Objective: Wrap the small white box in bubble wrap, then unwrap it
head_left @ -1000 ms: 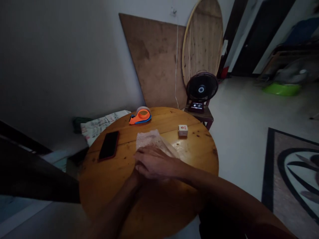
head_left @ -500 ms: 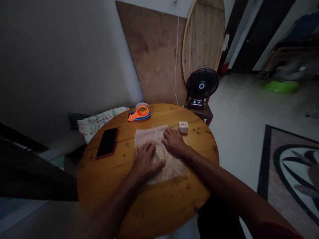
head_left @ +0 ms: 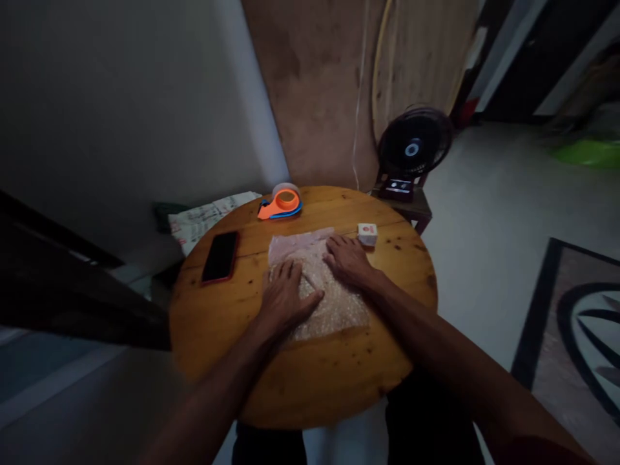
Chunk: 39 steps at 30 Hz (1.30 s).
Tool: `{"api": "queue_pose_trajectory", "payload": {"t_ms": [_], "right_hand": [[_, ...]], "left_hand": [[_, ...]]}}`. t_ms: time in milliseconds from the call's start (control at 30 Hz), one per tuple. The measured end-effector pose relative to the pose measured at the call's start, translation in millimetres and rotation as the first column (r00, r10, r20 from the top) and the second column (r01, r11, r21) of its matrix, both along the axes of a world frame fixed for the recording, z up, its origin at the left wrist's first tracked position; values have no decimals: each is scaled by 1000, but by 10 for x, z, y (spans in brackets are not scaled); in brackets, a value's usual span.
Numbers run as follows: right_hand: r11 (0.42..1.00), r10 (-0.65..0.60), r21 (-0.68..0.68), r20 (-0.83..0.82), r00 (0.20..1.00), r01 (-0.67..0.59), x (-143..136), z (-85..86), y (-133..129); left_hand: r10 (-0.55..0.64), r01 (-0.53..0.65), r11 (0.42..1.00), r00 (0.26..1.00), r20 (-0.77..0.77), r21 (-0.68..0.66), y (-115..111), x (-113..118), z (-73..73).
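Readable text: none I could make out. Small white box (head_left: pixel 367 234) had a round red mark and red print on its top, too small to read. White printed sheet (head_left: pixel 208 219) past the table's far left edge carried dark and reddish lettering, blurred, also unreadable. Fan (head_left: pixel 411 147) had a pale round badge at its hub and lit spots on the base panel, no legible brand. Bubble wrap (head_left: pixel 334 307) lay spread near the middle of the round wooden table (head_left: pixel 310 381), pinkish along its far edge. Left hand (head_left: pixel 285 294) was flat on its left part, fingers extended, thumb out toward the middle. Right hand (head_left: pixel 349 260) was flat on its upper right part, fingers stretched forward. Box sat just beside the right fingertips, the nearest obstacle. Orange and blue tape dispenser (head_left: pixel 281 203) stood by the far edge; phone (head_left: pixel 221 257), dark screen, red edge, lay left of the wrap, apart from it. Fan stood on a low seat (head_left: pixel 419 208) behind the table, near a brown board (head_left: pixel 320 97) with a white cord (head_left: pixel 359 97) in front.
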State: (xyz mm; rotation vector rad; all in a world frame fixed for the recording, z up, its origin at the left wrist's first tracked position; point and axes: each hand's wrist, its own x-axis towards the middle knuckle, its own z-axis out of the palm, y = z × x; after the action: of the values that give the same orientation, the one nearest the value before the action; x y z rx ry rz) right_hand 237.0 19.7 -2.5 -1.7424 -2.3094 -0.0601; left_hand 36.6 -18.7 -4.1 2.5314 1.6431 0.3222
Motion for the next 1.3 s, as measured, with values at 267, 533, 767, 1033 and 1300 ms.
{"api": "queue_pose_trajectory", "payload": {"t_ms": [267, 533, 767, 1033, 1300], "right_hand": [[997, 69, 24, 58, 996, -70, 49, -10, 28], [998, 70, -7, 70, 995, -70, 59, -4, 49], [995, 98, -4, 108, 989, -98, 80, 2, 65], [996, 90, -1, 136, 987, -91, 102, -6, 92], [993, 114, 30, 73, 991, -116, 79, 78, 64]], "left_hand": [[10, -8, 999, 999, 33, -43, 26, -59, 26], [-83, 88, 984, 996, 36, -154, 70, -208, 155], [13, -10, 997, 999, 36, -74, 149, -268, 126], [-157, 155, 988, 976, 152, 25, 101, -207, 126], [-295, 308, 943, 948, 117, -126, 53, -153, 78]]}}
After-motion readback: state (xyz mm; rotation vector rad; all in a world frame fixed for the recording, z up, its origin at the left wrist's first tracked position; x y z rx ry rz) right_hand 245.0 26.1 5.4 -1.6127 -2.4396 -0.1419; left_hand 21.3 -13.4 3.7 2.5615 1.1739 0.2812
